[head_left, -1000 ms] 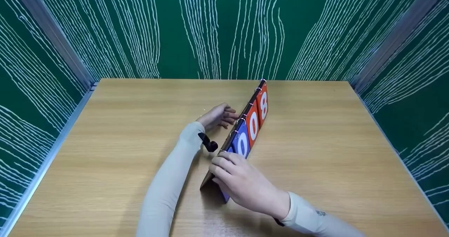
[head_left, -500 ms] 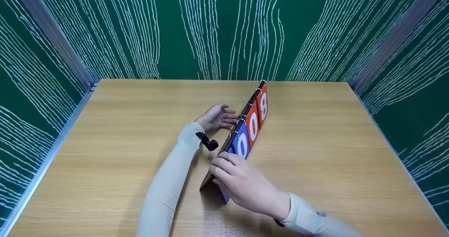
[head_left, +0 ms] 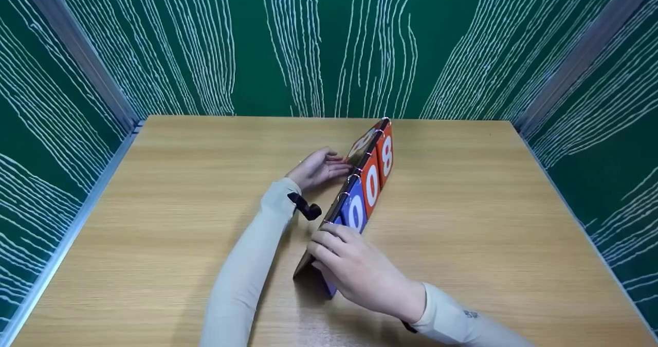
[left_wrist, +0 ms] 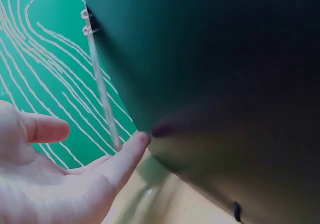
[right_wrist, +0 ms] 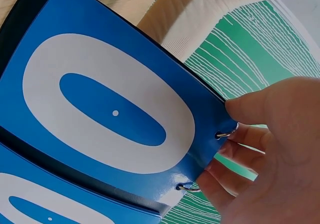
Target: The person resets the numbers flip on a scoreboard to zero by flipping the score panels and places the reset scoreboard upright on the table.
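A tabletop flip scoreboard (head_left: 371,182) stands tent-like and runs diagonally away from me. Its right face shows blue cards near me and red cards reading 0 and 8 farther off, all hung on metal rings. My right hand (head_left: 362,270) grips the near end at the top edge; in the right wrist view its thumb and fingers hold the corner beside a blue 0 card (right_wrist: 175,156). On the left side, my left hand (head_left: 320,169) has its fingers extended towards a red-edged card (head_left: 363,144) lying over the back. The left wrist view shows a fingertip at the dark back panel (left_wrist: 210,84).
The scoreboard stands on a wood-grain table (head_left: 488,223). Green walls (head_left: 257,69) with white wavy lines enclose it at the back and both sides. A small black wrist camera (head_left: 307,209) on the left wrist sits close to the scoreboard's left side.
A red-edged card now shows on the scoreboard's left side at the far end, beside the left fingers. The left fingers straightened slightly. The right hand stays in place.
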Demonstrator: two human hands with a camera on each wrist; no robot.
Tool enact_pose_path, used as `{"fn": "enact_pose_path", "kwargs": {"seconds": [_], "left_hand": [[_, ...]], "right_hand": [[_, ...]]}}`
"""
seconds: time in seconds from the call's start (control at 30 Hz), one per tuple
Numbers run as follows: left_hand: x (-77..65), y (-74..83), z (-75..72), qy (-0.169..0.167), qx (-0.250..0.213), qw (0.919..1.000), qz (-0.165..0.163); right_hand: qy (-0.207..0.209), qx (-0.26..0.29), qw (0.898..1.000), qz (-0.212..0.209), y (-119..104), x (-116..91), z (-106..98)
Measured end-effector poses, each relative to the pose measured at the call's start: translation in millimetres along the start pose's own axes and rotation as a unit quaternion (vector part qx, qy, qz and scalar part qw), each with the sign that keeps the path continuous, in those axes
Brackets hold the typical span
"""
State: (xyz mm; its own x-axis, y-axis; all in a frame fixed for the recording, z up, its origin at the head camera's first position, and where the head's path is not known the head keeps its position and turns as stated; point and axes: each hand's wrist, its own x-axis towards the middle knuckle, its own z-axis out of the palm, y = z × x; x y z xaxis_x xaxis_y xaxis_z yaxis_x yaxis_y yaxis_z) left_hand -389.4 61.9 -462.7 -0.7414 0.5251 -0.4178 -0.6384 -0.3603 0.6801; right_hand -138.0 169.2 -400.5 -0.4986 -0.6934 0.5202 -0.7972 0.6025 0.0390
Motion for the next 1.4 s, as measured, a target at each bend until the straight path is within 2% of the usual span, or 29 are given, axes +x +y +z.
{"fn": "enact_pose_path", "kwargs": {"seconds": [0.17,0.5,0.63,0.77,0.87,1.1,1.27,1.4], "left_hand": [[-1.2,0.1,0.6,0.008,-0.017,0.9996,0.022],[-11.0,7.5,1.5,0.036,0.011,0.9969,0.069],[-13.8,10.1,1.5,0.034,-0.02,0.9952,0.09],[-17.4,13.7,0.5,0.026,-0.069,0.9888,0.13],[-20.9,16.9,1.9,0.026,-0.083,0.9832,0.161],[-23.8,24.9,10.9,0.041,-0.115,0.9714,0.204],[-26.0,28.8,14.8,0.013,-0.152,0.9626,0.224],[-30.4,31.2,17.8,-0.007,-0.158,0.9595,0.233]], "right_hand": [[0.002,-0.002,1.0,0.001,-0.7,0.0,-0.4],[-0.001,-0.01,1.0,0.004,-0.5,-1.5,0.3],[0.0,-0.014,1.0,0.004,-0.5,-2.1,1.8],[-0.001,-0.008,1.0,0.003,-0.5,-1.7,3.4],[0.001,-0.007,1.0,0.005,-0.4,-1.2,3.1],[0.008,-0.01,1.0,0.005,-0.1,-0.6,3.4],[0.001,-0.005,1.0,0.008,-0.4,-0.7,2.9],[0.002,-0.009,1.0,0.009,0.0,-0.4,2.6]]}}
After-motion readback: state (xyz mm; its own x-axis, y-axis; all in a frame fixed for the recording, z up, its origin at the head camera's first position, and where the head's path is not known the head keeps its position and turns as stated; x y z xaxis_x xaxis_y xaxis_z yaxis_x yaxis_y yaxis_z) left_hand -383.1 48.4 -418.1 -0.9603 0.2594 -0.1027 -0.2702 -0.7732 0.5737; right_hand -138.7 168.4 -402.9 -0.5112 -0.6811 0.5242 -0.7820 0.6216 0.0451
